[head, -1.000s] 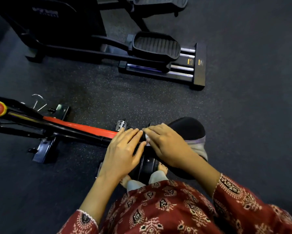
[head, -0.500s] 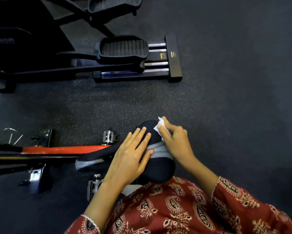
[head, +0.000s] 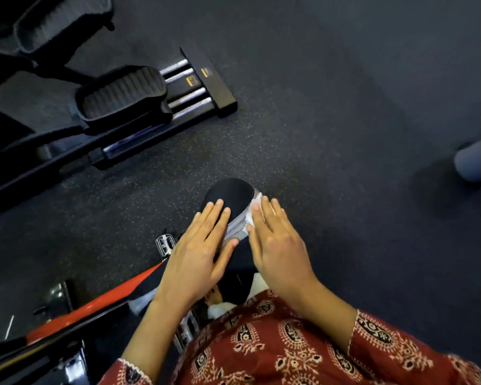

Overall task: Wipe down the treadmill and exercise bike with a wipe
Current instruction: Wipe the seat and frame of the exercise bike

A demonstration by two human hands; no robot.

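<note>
Left hand [head: 197, 254] flat on saddle [head: 228, 193], right hand [head: 278, 245] pressing wipe [head: 249, 219] (apparently crumpled) against it

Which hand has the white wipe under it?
The right hand: a bit of white wipe peeks from under its flat fingers at the edge of the seat. The left hand rests flat on the seat, no wipe showing.

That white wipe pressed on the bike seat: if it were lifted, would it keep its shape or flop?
Probably flop: the wipe bunches and bends round the edge of the seat under the right hand. It likely weighs very little, since flat fingers alone pin it. It may slide easily on the smooth-looking seat.
</note>
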